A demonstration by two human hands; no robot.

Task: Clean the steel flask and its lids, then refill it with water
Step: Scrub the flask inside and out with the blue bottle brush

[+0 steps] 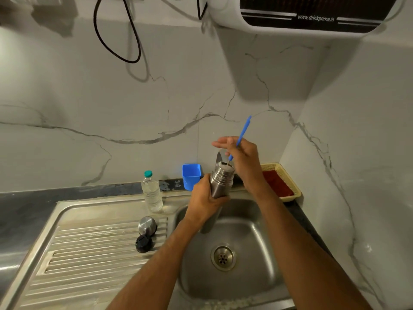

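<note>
My left hand [204, 198] grips the steel flask [221, 181] around its body and holds it upright over the sink basin [245, 231]. My right hand [242, 162] pinches the blue handle of a bottle brush [243, 130]. The brush's bristle end sits in the flask's open mouth. On the ribbed drainboard [89, 253] to the left lie the steel lid [146, 224] and the black inner lid [144, 243], close together.
A clear water bottle [152, 192] with a teal cap stands on the sink's rim. A blue plastic cup [191, 176] sits against the marble wall. A yellow basket [283, 182] with something red in it is at the right. A water purifier [312, 14] hangs above.
</note>
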